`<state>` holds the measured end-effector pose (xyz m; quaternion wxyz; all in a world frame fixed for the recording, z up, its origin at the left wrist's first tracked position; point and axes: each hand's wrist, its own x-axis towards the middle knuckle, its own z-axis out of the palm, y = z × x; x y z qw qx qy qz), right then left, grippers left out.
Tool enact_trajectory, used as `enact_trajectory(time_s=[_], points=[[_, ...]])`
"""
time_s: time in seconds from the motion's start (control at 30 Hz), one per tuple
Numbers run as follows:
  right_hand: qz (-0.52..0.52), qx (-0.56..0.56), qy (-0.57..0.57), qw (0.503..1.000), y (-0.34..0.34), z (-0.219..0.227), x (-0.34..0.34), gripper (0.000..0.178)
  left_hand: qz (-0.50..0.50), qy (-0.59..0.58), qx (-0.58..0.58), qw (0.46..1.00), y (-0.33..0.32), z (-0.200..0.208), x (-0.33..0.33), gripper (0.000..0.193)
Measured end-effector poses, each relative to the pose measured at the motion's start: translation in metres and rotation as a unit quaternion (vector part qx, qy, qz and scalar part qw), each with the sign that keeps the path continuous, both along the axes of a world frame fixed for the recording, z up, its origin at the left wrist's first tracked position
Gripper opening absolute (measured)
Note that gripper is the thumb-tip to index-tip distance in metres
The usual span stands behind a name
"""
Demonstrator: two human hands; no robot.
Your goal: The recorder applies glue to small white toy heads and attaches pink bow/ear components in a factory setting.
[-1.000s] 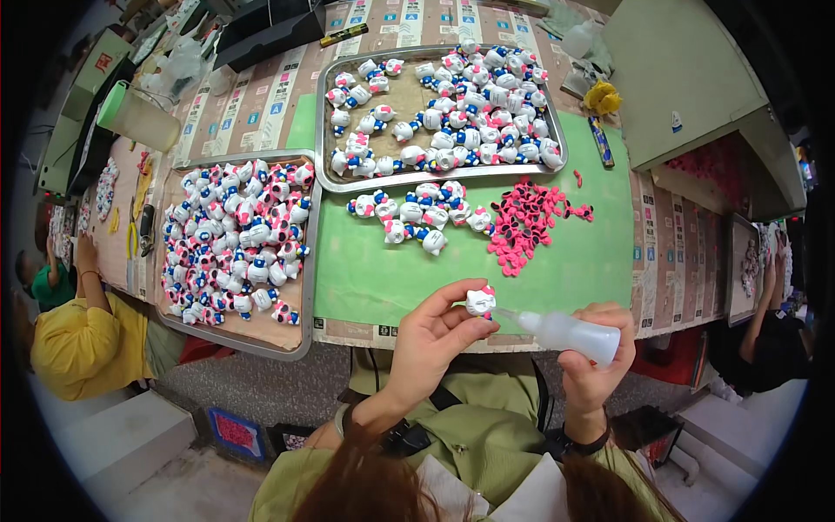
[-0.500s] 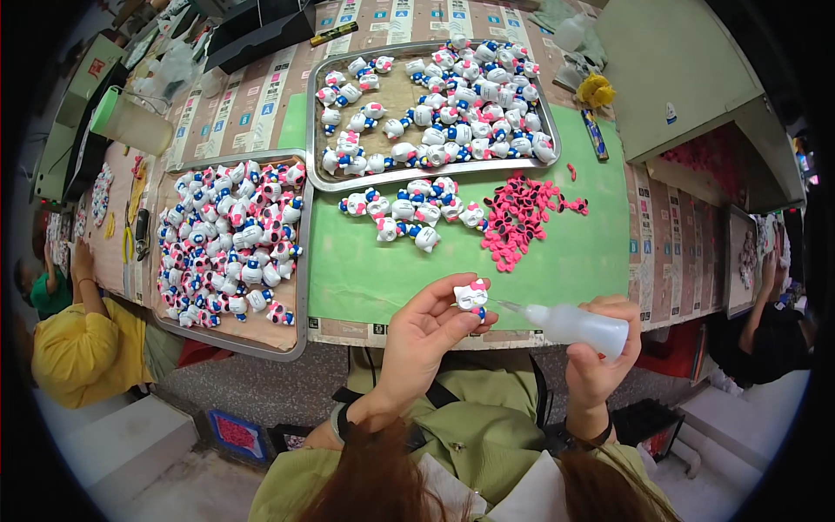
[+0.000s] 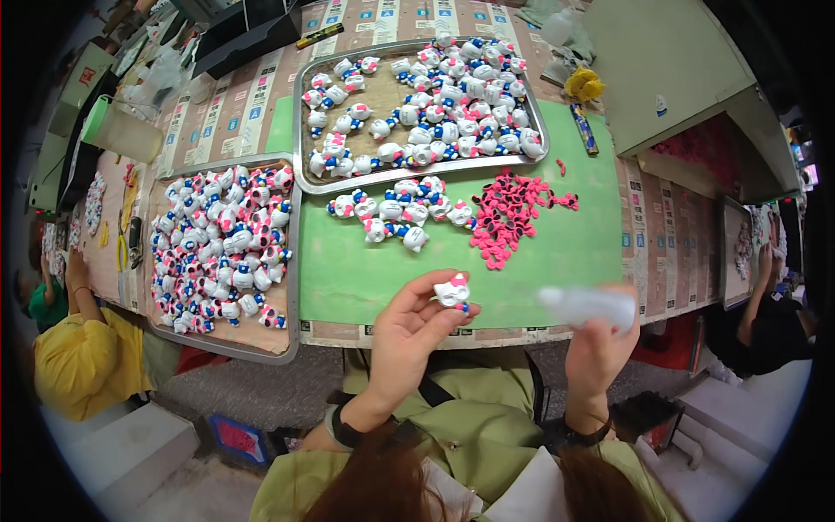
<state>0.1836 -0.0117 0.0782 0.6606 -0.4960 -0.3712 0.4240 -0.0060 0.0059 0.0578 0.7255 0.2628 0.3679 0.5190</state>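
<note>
Left hand [image 3: 405, 334] pinches a white cat figurine [image 3: 451, 291] in its fingers; right hand [image 3: 598, 355] wraps its fingers around a blurred, probably plastic squeeze bottle [image 3: 584, 306].

A tray [image 3: 293, 261] lies at left, a second tray [image 3: 417, 177] at upper centre. Below this, on a mat [image 3: 348, 274], loose figurines [image 3: 390, 211] lie left of heaped parts [image 3: 504, 217]. Further down, a figurine [image 3: 451, 294] is left of a bottle [image 3: 591, 307].

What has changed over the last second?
The right hand has drawn the white bottle rightward, away from the white figurine, which has turned slightly in the left hand. Neither was let go. The upper tray, left tray and pink pieces look unchanged.
</note>
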Motion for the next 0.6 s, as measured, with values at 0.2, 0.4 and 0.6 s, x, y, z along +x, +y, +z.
enact_trajectory(time_s=[0.2,0.4,0.6], points=[[-0.123,-0.042,-0.096,0.987,0.044,-0.035,0.044,0.034,0.045,0.018,-0.025,0.998,0.006,-0.005,-0.01,0.034],[-0.245,0.035,-0.354,0.902,0.041,-0.05,0.048,0.034,0.051,0.041,-0.035,0.997,0.007,-0.008,-0.01,0.036],[0.036,0.066,-0.51,0.857,0.054,-0.04,0.012,0.016,0.03,0.025,-0.039,0.998,0.007,-0.009,-0.004,0.035]])
